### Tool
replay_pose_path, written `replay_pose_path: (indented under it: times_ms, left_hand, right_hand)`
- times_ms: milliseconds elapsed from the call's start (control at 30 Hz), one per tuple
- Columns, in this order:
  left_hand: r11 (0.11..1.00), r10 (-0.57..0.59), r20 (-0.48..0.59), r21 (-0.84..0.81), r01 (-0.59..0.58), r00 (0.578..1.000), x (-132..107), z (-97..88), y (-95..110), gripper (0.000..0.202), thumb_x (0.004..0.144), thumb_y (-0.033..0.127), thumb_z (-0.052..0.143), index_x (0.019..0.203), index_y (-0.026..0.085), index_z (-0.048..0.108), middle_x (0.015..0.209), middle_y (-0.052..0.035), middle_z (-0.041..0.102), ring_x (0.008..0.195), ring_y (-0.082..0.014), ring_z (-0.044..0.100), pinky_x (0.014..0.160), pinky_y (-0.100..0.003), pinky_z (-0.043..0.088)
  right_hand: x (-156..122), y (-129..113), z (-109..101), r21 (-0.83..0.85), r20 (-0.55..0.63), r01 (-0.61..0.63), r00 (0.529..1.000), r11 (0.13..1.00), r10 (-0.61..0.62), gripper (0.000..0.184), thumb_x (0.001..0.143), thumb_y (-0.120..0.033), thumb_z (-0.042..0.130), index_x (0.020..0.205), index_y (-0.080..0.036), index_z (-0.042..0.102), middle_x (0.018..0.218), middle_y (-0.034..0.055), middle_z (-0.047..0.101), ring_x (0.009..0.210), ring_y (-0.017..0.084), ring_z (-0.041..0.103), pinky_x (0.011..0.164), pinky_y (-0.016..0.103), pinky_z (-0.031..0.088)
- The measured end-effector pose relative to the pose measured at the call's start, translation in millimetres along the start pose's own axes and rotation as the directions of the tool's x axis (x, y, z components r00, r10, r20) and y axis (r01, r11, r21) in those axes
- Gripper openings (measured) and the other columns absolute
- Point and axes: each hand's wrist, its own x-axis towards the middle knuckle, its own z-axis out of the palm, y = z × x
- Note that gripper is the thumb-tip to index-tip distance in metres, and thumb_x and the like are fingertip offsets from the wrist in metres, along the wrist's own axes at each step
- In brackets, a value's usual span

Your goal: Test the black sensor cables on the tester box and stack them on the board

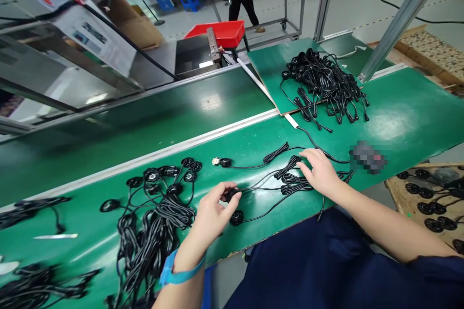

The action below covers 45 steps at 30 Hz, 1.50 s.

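My left hand (214, 212) pinches a small round black sensor head (231, 195) on a thin black cable, just above the green bench top (398, 106). A second round head (237, 217) lies on the bench right below it. My right hand (319, 170) rests on several coiled black cable bundles (294, 181), fingers curved over them. A further sensor with a pale connector (222, 161) lies beyond my left hand. A blue wrist strap (177, 273) circles my left wrist.
A tangled pile of sensors and cables (159, 212) lies left of my hands. A larger heap (322, 84) sits on a green board at the back right. A wooden tray with sensors (431, 203) stands at the right. A red bin (221, 33) and a person's legs (242, 5) are behind.
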Motion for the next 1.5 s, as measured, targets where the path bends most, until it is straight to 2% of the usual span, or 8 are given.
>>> replay_pose_path:
  times_ms: [233, 433, 633, 833, 967, 1133, 1333, 1500]
  left_hand:
    - [0.981, -0.175, 0.052, -0.080, 0.179, 0.983, -22, -1.0, -11, 0.045, 0.086, 0.064, 0.063, 0.098, 0.020, 0.067, 0.077, -0.0046, 0.071, 0.066, -0.0203, 0.064, 0.064, -0.032, 0.051]
    - [0.942, -0.301, 0.107, -0.119, 0.313, 0.948, -19, 6.8, -26, 0.049, 0.086, 0.068, 0.058, 0.092, 0.020, 0.066, 0.064, 0.0002, 0.064, 0.054, -0.0190, 0.062, 0.056, -0.030, 0.047]
    - [0.961, -0.272, 0.004, 0.055, 0.272, 0.962, -20, 9.2, -31, 0.049, 0.086, 0.070, 0.056, 0.078, 0.022, 0.063, 0.054, 0.0022, 0.055, 0.050, -0.0179, 0.054, 0.055, -0.029, 0.040]
    - [0.956, -0.196, -0.088, 0.204, 0.210, 0.977, -17, 11.5, -36, 0.048, 0.088, 0.069, 0.054, 0.072, 0.023, 0.057, 0.059, -0.0005, 0.057, 0.059, -0.0215, 0.058, 0.065, -0.033, 0.043]
    - [0.948, -0.157, -0.222, 0.240, 0.210, 0.962, -10, 11.9, -38, 0.044, 0.086, 0.067, 0.060, 0.085, 0.023, 0.052, 0.071, -0.0018, 0.058, 0.067, -0.0237, 0.058, 0.071, -0.036, 0.047]
    - [0.949, -0.118, -0.158, 0.274, 0.159, 0.980, 12, 10.1, -41, 0.040, 0.081, 0.056, 0.067, 0.095, 0.021, 0.056, 0.090, -0.0065, 0.059, 0.079, -0.0261, 0.059, 0.080, -0.041, 0.050]
    - [0.948, -0.107, -0.010, 0.301, 0.105, 0.994, 28, 2.8, -46, 0.036, 0.072, 0.046, 0.075, 0.091, 0.022, 0.057, 0.089, -0.0046, 0.059, 0.084, -0.0263, 0.061, 0.078, -0.038, 0.050]
    - [0.964, -0.123, -0.051, 0.231, 0.131, 0.991, 21, 0.1, -44, 0.036, 0.078, 0.047, 0.064, 0.103, 0.022, 0.054, 0.084, -0.0030, 0.062, 0.079, -0.0244, 0.064, 0.073, -0.035, 0.049]
  right_hand:
    - [-38, -4, -20, -0.048, 0.302, 0.124, 0.948, 0.991, -0.103, 0.026, 0.097, -0.035, 0.071, 0.116, -0.018, 0.064, 0.111, 0.0120, 0.067, 0.107, 0.030, 0.060, 0.094, 0.047, 0.051]
    - [-29, -4, -17, -0.050, 0.397, 0.127, 0.913, 0.991, -0.097, 0.018, 0.102, -0.033, 0.063, 0.110, -0.018, 0.067, 0.100, 0.0099, 0.069, 0.097, 0.028, 0.062, 0.091, 0.046, 0.050]
    - [-6, -26, -27, 0.177, 0.468, 0.007, 0.879, 0.984, -0.090, 0.019, 0.104, -0.032, 0.059, 0.117, -0.023, 0.069, 0.114, 0.0054, 0.073, 0.103, 0.022, 0.068, 0.091, 0.034, 0.053]
    - [9, -24, -22, -0.036, 0.590, -0.023, 0.807, 0.999, 0.040, 0.019, 0.100, -0.037, 0.066, 0.113, -0.025, 0.073, 0.099, 0.0044, 0.076, 0.091, 0.025, 0.072, 0.074, 0.032, 0.052]
    - [8, -20, -16, -0.293, 0.516, 0.017, 0.845, 0.956, 0.143, 0.033, 0.103, -0.048, 0.058, 0.091, -0.020, 0.071, 0.083, 0.0079, 0.070, 0.075, 0.025, 0.067, 0.062, 0.032, 0.046]
    - [11, -3, -5, -0.284, 0.323, 0.087, 0.947, 0.955, 0.009, 0.017, 0.098, -0.034, 0.069, 0.099, -0.017, 0.069, 0.098, 0.0114, 0.067, 0.096, 0.028, 0.064, 0.083, 0.039, 0.052]
    - [18, 8, 2, -0.203, 0.343, 0.027, 0.938, 0.979, 0.045, 0.028, 0.088, -0.029, 0.082, 0.110, -0.019, 0.067, 0.105, 0.0078, 0.066, 0.101, 0.026, 0.064, 0.090, 0.039, 0.053]
    - [19, 4, 4, -0.190, 0.355, -0.121, 0.917, 0.974, 0.183, 0.028, 0.092, -0.033, 0.078, 0.112, -0.019, 0.064, 0.102, 0.0061, 0.066, 0.093, 0.023, 0.066, 0.080, 0.034, 0.051]
